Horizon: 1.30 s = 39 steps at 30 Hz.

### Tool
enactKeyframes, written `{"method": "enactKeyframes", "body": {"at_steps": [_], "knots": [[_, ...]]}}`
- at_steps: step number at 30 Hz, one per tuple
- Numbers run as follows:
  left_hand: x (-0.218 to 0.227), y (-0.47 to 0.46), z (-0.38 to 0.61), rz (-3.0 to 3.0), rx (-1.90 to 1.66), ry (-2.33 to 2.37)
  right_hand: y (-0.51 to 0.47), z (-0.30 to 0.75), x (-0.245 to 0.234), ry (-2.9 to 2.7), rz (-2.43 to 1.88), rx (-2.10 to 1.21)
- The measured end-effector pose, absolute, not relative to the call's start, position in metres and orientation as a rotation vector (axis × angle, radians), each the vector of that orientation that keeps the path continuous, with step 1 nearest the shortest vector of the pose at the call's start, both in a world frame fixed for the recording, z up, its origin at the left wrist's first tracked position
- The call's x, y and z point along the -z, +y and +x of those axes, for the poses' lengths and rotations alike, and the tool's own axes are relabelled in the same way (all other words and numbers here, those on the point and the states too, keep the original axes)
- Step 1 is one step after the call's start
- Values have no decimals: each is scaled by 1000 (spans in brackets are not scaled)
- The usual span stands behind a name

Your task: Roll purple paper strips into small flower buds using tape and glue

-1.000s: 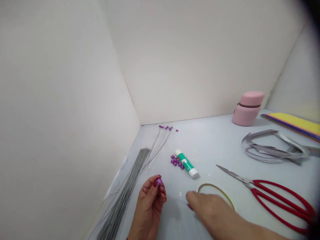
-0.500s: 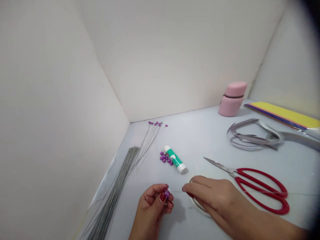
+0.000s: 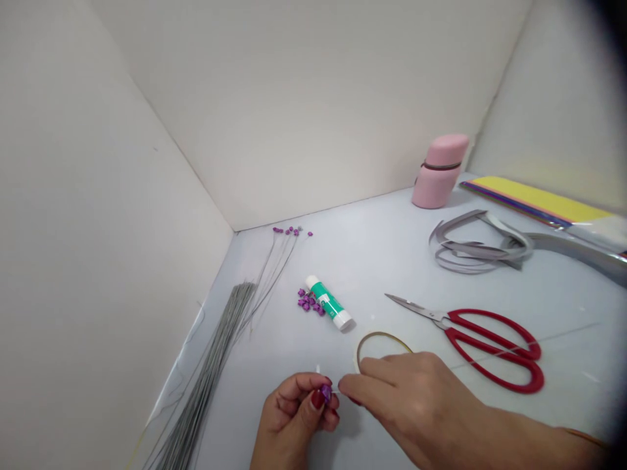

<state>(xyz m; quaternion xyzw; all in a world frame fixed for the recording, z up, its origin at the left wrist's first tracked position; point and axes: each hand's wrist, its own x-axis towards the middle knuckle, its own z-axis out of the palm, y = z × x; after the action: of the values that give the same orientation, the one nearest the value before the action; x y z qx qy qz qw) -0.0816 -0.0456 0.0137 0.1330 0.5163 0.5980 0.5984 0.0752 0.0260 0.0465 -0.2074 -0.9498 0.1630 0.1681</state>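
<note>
My right hand, pinching a thin wire, is now nearer the purple star my left hand pinches.

You are looking at a green-and-white glue stick, its label bearing tiny marks, too small for you to be making out, no readable text showing

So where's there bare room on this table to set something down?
Widest bare patch: between the glue stick, pink container, grey strips and scissors. Crowded: along the wire bundle, by the purple pieces, and around the left hand and right hand.
</note>
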Motion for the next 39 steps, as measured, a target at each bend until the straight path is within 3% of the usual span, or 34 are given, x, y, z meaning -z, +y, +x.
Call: {"method": "enactKeyframes", "body": {"at_steps": [39], "knots": [[-15, -49, -78, 474, -1395, 1330, 24, 75, -44, -2815, -534, -283]]}}
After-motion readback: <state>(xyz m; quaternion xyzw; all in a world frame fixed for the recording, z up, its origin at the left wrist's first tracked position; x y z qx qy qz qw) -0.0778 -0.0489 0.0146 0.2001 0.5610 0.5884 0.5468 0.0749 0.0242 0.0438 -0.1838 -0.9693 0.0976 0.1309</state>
